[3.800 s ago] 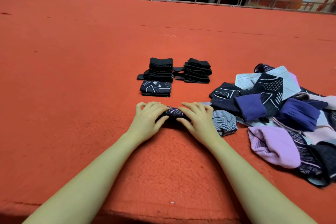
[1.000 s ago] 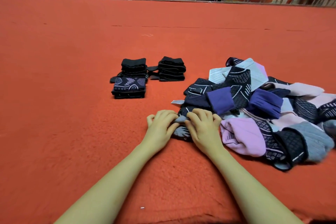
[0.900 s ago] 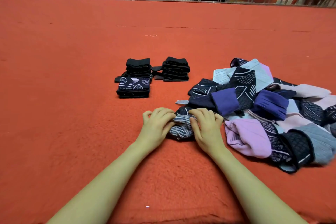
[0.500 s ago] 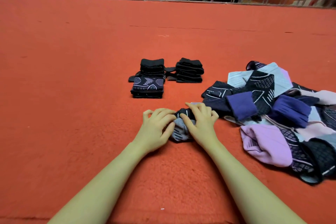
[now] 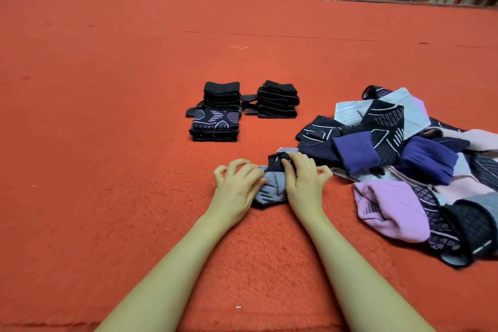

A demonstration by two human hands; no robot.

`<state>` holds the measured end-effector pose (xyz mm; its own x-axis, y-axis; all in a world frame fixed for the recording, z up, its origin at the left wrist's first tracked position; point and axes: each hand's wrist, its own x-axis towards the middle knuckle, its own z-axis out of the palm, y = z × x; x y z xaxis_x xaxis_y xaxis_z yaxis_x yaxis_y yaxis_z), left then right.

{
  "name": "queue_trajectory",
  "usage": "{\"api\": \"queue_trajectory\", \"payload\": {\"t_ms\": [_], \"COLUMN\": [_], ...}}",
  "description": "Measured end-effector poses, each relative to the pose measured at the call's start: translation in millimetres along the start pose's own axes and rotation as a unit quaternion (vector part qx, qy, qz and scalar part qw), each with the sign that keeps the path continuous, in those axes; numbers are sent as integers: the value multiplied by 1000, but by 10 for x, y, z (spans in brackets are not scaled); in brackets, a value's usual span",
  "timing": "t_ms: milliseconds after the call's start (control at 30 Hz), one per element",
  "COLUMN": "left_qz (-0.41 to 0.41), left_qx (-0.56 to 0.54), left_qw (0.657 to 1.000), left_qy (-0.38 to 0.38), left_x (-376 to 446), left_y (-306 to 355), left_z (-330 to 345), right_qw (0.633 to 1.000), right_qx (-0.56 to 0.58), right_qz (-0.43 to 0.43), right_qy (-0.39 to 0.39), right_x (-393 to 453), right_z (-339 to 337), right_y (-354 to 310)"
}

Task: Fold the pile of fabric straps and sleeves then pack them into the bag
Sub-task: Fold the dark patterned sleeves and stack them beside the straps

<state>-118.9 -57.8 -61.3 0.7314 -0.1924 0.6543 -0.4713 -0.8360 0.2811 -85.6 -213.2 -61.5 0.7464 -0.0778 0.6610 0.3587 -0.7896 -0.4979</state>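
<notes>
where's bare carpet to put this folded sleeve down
Bare carpet lies left of the patterned stack, and between it and the left hand. Right of the right hand it's crowded by the unfolded pile.

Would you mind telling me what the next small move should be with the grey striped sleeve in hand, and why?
Probably finish the fold: both the left hand and right hand pinch the grey striped sleeve, which looks bunched rather than flat on the red carpet. Once it is squared up, it likely goes onto the patterned folded stack, since the loose pile still waits.
</notes>
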Motion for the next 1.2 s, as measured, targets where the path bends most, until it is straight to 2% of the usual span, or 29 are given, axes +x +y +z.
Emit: {"api": "queue_trajectory", "payload": {"t_ms": [100, 333, 433, 533, 633, 700, 767, 867, 967, 1100, 1200], "left_qz": [6, -48, -35, 48, 76, 83, 84, 55, 3, -75, -104], "left_qx": [-4, -72, -18, 93, 112, 89, 60, 4, -46, -84, -94], "left_qw": [1000, 996, 999, 994, 991, 992, 994, 998, 999, 991, 986], "left_qy": [6, 15, 6, -22, -17, -13, -15, -10, 15, 66, 86], "left_x": [-11, -25, 31, 148, 208, 164, 90, 32, 35, 41, 58], "left_y": [4, -52, -16, 64, 103, 88, 46, 9, -27, -64, -67], "left_z": [-17, -18, -40, -4, 90, 129, 119, 46, -3, -1, -13], "right_qw": [999, 997, 997, 995, 994, 997, 997, 983, 968, 965, 967], "right_qx": [-27, -55, -20, 4, 18, -10, -68, -152, -211, -234, -234], "right_qz": [26, 55, 71, 83, 89, 52, -22, -101, -133, -118, -98], "right_qy": [9, 11, -30, -56, -61, -55, -40, -8, 26, 27, 11], "right_x": [37, 122, 129, 141, 160, 184, 206, 269, 326, 398, 429], "right_z": [33, 79, 81, 76, 76, 83, 107, 160, 219, 283, 323], "right_y": [10, 31, 58, 89, 121, 154, 200, 260, 290, 306, 312]}}
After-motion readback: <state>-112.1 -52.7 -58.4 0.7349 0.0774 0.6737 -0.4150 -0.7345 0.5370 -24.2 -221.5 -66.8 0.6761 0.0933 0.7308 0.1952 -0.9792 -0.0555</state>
